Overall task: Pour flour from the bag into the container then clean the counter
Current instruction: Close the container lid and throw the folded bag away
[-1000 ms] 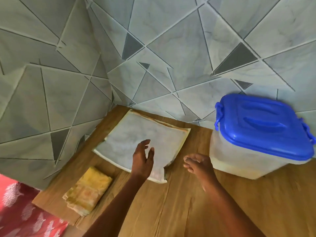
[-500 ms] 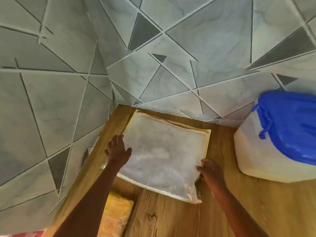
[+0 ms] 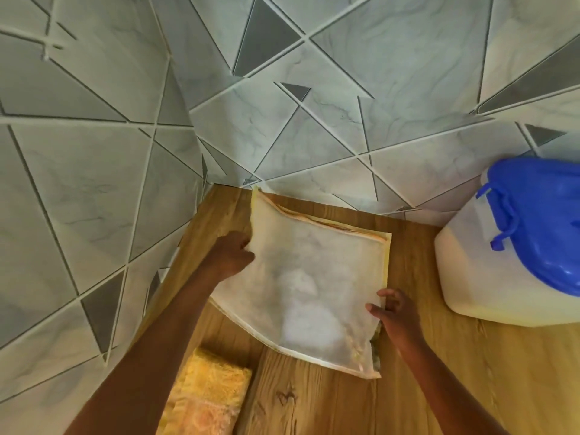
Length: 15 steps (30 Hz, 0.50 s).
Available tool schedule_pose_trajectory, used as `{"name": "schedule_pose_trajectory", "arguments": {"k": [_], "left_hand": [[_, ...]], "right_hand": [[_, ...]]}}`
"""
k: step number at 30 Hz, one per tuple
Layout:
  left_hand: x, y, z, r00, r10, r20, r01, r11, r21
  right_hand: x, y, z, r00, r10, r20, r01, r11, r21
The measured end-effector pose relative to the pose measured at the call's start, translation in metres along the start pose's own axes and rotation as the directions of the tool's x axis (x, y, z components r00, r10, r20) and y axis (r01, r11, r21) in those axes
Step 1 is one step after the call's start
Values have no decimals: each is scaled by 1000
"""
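On the wooden counter [image 3: 314, 403], seen from the head camera, the flat translucent plastic flour bag [image 3: 314, 284] lies in the corner formed by two grey geometric-tiled walls [image 3: 345, 105]. Its far edge sits just beside the back wall; bare wood remains between its left edge and the side wall, and a wider strip of bare wood lies on its near side and to the right.

The bag lies flat, roughly square, with its folded, layered edge toward the back wall and its sealed seam toward the camera. White flour shows through the film, gathered toward the near right part.

The left hand [image 3: 232, 259] grips the bag's left edge with curled fingers. The right hand [image 3: 392, 312] pinches the bag's right edge near the near corner, thumb on top.

A translucent white plastic container [image 3: 464, 277] stands well right of the bag, apart from it, closed by a blue clip-on lid [image 3: 539, 221]; its contents cannot be told. A folded yellow cloth [image 3: 207, 400] lies near the bag's near-left corner, not touching it.
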<state>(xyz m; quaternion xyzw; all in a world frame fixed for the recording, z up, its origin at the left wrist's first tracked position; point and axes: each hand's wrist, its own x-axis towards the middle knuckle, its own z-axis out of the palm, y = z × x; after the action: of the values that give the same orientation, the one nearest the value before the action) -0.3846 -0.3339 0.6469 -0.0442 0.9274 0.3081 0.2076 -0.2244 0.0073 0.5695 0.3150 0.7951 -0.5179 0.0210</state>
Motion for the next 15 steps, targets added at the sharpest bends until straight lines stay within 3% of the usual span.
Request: {"name": "schedule_pose_trajectory", "arguments": {"k": [5,8,11,15], "left_hand": [[-49,80,15,981,155,120,-143,985,-98],[-70,113,50,969,208,136,-203,978,-49],[-90,132,93,947,249,202,-256,967,7],[-110,149,146,927,282,249,-339,914,224]], "right_hand": [[-2,6,1,999,-16,29,16,1000,11],[1,6,-1,998,-13,62,11,1000,26],[8,4,-5,994,74,85,-87,985,151],[13,0,-17,952,240,192,-296,885,359]]}}
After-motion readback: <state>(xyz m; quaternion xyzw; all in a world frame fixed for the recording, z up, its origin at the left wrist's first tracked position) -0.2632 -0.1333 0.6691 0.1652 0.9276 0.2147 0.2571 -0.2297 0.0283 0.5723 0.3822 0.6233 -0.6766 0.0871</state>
